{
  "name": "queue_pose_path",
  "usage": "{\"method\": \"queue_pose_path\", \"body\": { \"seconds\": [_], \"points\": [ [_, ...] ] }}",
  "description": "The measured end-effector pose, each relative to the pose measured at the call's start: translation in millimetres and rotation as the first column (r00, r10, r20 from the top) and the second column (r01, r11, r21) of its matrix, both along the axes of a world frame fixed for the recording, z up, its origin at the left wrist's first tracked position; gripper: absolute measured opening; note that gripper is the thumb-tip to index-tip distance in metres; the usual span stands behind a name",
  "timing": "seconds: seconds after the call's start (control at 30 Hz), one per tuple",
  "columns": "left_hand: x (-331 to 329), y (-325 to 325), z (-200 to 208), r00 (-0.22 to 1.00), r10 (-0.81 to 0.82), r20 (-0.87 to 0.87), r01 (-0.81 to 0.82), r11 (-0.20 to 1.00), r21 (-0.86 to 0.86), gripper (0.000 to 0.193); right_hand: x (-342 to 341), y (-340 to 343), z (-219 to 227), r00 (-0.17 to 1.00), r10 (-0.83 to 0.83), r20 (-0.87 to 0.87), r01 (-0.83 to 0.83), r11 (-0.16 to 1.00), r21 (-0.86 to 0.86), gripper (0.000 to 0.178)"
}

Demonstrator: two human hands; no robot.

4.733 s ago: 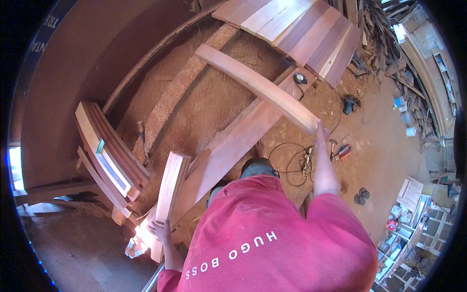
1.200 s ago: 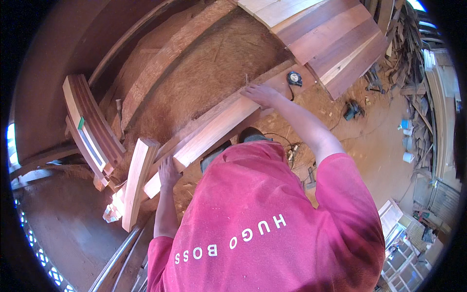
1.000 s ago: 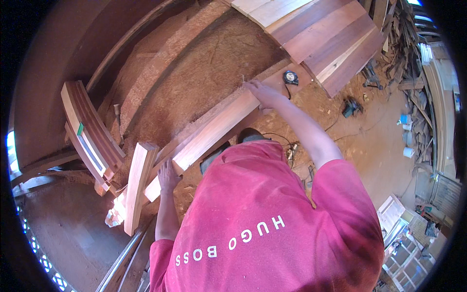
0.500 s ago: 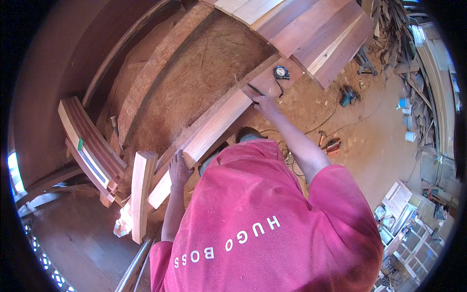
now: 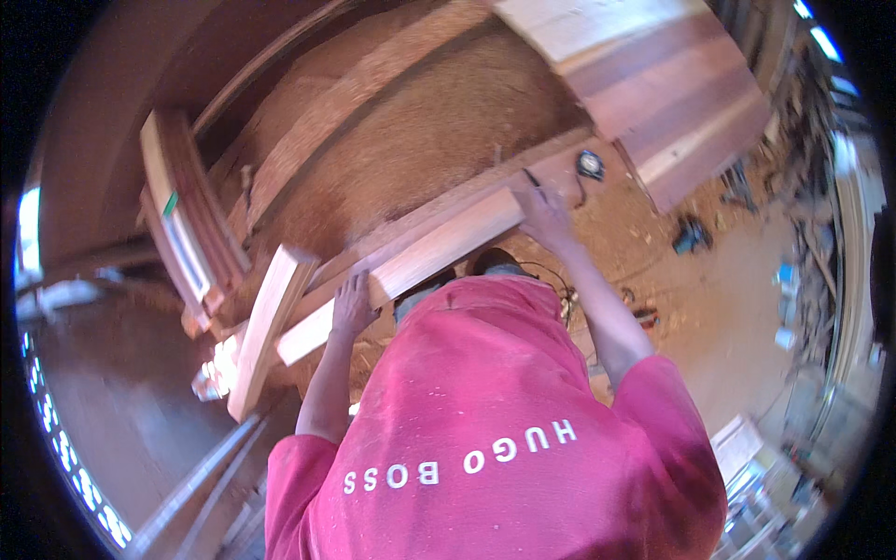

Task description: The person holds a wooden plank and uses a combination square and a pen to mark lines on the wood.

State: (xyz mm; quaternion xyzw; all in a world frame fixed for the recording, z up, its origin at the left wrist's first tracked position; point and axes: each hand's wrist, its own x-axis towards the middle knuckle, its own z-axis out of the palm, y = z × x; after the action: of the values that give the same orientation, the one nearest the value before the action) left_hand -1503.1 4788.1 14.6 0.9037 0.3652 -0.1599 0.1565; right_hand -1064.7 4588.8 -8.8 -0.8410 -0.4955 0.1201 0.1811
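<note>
A pale wooden beam (image 5: 439,252) lies slantwise in front of me along the edge of a reddish plank. My left hand (image 5: 353,305) is closed over the beam near its left end, fingers across the top. At the beam's right end is my right hand (image 5: 549,219), its fingers closed around a thin dark pencil (image 5: 530,176) whose tip points up and left. Blur softens the fingers. Just beyond that hand, a tape measure (image 5: 589,165) rests on the reddish plank (image 5: 562,172).
A short curved beam (image 5: 269,331) stands at the left, near a stack of curved pieces (image 5: 191,219). Joined boards (image 5: 677,93) lie at the upper right. A power tool (image 5: 692,235) and cables lie on the dusty floor, right. Scrap wood (image 5: 807,154) is heaped beyond.
The whole view has turned and shifted, so the scene sits further right. Both hands stay at about the same places on the beam, the right still with the pencil.
</note>
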Motion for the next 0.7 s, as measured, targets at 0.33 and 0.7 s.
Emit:
{"method": "queue_pose_path", "body": {
  "seconds": [0.33,0.7],
  "points": [
    [-84,14,19,0.98,0.183,-0.076,-0.177,0.981,0.085,0.111,-22,83,25,0.672,0.725,0.15,-0.62,0.662,-0.421,0.096],
    [-112,27,25,0.998,0.059,0.018,-0.061,0.991,0.116,0.079,-49,111,67,0.7,0.713,0.02,-0.58,0.586,-0.565,0.092]
  ]
}}
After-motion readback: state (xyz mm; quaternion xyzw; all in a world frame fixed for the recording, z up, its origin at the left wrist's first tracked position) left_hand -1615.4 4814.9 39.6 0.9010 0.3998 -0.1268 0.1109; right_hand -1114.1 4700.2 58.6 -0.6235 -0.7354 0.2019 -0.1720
